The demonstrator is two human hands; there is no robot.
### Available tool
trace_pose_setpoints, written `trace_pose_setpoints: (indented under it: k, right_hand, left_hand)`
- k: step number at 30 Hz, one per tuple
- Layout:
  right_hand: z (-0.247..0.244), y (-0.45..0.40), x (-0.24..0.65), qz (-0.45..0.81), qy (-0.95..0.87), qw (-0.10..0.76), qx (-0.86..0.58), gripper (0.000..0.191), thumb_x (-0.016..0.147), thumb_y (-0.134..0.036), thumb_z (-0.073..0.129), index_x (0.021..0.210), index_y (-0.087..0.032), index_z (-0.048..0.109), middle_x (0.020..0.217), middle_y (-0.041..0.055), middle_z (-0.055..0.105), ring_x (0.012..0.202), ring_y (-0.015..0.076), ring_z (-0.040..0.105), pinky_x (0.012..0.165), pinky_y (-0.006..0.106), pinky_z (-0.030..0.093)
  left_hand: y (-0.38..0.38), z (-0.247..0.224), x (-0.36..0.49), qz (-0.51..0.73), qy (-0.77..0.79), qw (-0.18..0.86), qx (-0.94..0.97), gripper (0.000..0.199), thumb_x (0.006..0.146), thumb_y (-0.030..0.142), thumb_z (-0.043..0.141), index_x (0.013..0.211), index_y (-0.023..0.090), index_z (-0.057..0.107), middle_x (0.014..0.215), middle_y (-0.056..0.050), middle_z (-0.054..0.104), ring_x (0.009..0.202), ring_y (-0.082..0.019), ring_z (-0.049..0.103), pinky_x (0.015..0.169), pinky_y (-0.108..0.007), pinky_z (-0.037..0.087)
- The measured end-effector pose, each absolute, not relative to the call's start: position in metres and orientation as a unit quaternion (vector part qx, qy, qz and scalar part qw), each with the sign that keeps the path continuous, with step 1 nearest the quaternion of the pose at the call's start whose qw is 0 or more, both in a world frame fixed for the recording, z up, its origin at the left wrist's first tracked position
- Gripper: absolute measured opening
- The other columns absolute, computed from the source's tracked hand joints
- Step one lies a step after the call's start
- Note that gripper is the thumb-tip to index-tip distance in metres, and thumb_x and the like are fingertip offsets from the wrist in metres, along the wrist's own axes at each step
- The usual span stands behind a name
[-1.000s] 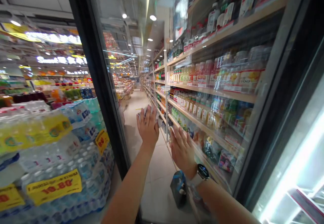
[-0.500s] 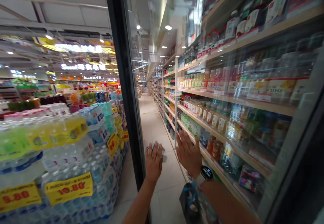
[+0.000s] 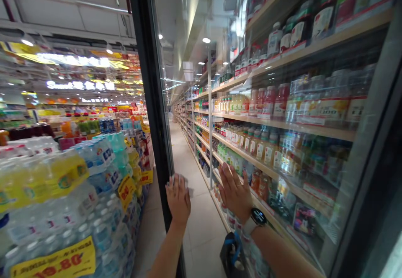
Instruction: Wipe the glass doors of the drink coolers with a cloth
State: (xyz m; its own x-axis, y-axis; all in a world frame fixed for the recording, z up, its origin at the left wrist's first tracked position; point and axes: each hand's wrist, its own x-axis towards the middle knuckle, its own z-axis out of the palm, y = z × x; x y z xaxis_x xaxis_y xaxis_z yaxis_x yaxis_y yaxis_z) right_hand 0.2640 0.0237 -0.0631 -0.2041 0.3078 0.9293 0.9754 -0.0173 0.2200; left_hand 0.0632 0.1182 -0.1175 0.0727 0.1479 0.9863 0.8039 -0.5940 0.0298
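Closest on my feed, the right hand [image 3: 235, 194] lies flat against a tall glass cabinet door [image 3: 191, 52], its fingers [image 3: 226, 176] spread wide, with a round black smartwatch [image 3: 258, 217] on a pale strap at the wrist. The left hand [image 3: 178, 200] rests on the same door just beside its black metal frame [image 3: 153, 102], its fingertips [image 3: 176, 181] close together over a small pale cloth [image 3: 182, 180]. The cloth is partly hidden and blurred, and I cannot tell whether those fingers pinch it or only press it flat. Low down, a dark bag with a blue strap [image 3: 232, 255] sits by the right forearm. Left of the frame stand shrink-wrapped packs of clear water bottles [image 3: 94, 194] with a yellow price card [image 3: 55, 259]. Behind the glass, wood-edged shelves [image 3: 282, 124] carry rows of bottled juices and sauces [image 3: 266, 102]. Beige floor tiles [image 3: 201, 232] run between the shelves and the packs down a long supermarket aisle [image 3: 177, 131], toward lit shop signs [image 3: 78, 85] in the distance.
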Motion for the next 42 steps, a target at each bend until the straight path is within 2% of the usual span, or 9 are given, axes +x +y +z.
trace_pose_setpoints:
  k: [6,13,16,21,26,30,33,38,42]
  right_hand:
    - [-0.063,0.028,0.264,-0.485,-0.605,0.36,-0.519,0.06,0.097,-0.029,0.041,0.153,-0.014,0.027,0.15,0.0128,0.046,0.15,0.021,0.019,0.122,0.05,0.0]
    - [-0.063,0.029,0.264,-0.47,-0.609,0.354,-0.532,0.056,0.098,-0.03,0.041,0.152,-0.016,0.033,0.15,0.0106,0.046,0.148,0.0226,0.024,0.122,0.048,-0.001]
    - [-0.062,0.028,0.264,-0.465,-0.611,0.353,-0.535,0.055,0.098,-0.03,0.042,0.151,-0.017,0.035,0.15,0.0095,0.046,0.148,0.0236,0.025,0.122,0.048,-0.001]
    - [-0.059,0.027,0.265,-0.476,-0.607,0.355,-0.528,0.062,0.095,-0.03,0.048,0.153,-0.016,0.03,0.148,0.0107,0.049,0.149,0.0224,0.021,0.122,0.048,-0.001]
    - [-0.058,0.025,0.264,-0.475,-0.611,0.349,-0.529,0.059,0.096,-0.03,0.046,0.152,-0.015,0.032,0.15,0.0112,0.046,0.149,0.0211,0.022,0.122,0.048,-0.002]
    - [-0.059,0.025,0.264,-0.474,-0.613,0.349,-0.527,0.06,0.096,-0.03,0.047,0.151,-0.014,0.033,0.15,0.0112,0.045,0.15,0.0209,0.019,0.122,0.049,-0.002]
    - [-0.06,0.026,0.263,-0.478,-0.609,0.355,-0.524,0.06,0.095,-0.03,0.047,0.151,-0.013,0.033,0.15,0.0117,0.045,0.15,0.0214,0.019,0.123,0.049,-0.002]
    - [-0.061,0.025,0.262,-0.477,-0.608,0.359,-0.523,0.061,0.095,-0.029,0.047,0.152,-0.014,0.032,0.149,0.01,0.047,0.15,0.0206,0.018,0.123,0.049,0.0]
    - [-0.062,0.022,0.261,-0.468,-0.612,0.353,-0.531,0.059,0.096,-0.032,0.048,0.151,-0.016,0.034,0.15,0.0088,0.047,0.151,0.0193,0.016,0.123,0.049,-0.001]
  left_hand:
    - [0.113,-0.192,0.061,-0.56,-0.373,0.255,-0.694,0.065,0.094,0.013,0.042,0.154,0.024,0.018,0.156,-0.011,0.03,0.147,-0.024,0.017,0.122,-0.051,0.02]
    - [0.113,0.036,0.125,-0.626,-0.274,0.228,-0.693,0.057,0.099,0.022,0.034,0.154,0.018,0.019,0.157,-0.013,0.03,0.15,-0.023,0.01,0.122,-0.049,0.02]
    - [0.11,0.078,0.142,-0.617,-0.243,0.253,-0.704,0.056,0.1,0.023,0.033,0.154,0.017,0.02,0.158,-0.012,0.029,0.15,-0.021,0.014,0.123,-0.045,0.02]
    - [0.107,-0.004,0.132,-0.554,-0.201,0.329,-0.738,0.062,0.095,0.017,0.043,0.153,0.015,0.021,0.15,-0.014,0.043,0.147,-0.021,0.026,0.122,-0.043,0.021]
    - [0.1,-0.139,0.096,-0.501,-0.282,0.382,-0.724,0.053,0.093,0.026,0.054,0.145,0.023,0.043,0.141,-0.014,0.054,0.146,-0.03,0.028,0.119,-0.064,0.006]
    - [0.112,-0.182,0.064,-0.482,-0.278,0.385,-0.736,0.04,0.093,0.019,0.051,0.132,0.023,0.057,0.135,-0.013,0.06,0.143,-0.029,0.035,0.12,-0.059,0.017]
    - [0.129,-0.142,0.05,-0.489,-0.237,0.393,-0.742,0.048,0.091,0.009,0.049,0.135,0.027,0.055,0.141,-0.01,0.055,0.143,-0.024,0.036,0.121,-0.05,0.02]
    - [0.143,0.006,0.056,-0.595,-0.251,0.326,-0.69,0.059,0.093,0.022,0.052,0.149,0.023,0.035,0.163,-0.014,0.013,0.15,-0.03,0.012,0.12,-0.048,0.026]
    - [0.137,0.044,0.068,-0.627,-0.274,0.289,-0.669,0.058,0.096,0.021,0.043,0.152,0.021,0.028,0.162,-0.015,0.015,0.15,-0.028,0.016,0.121,-0.049,0.022]
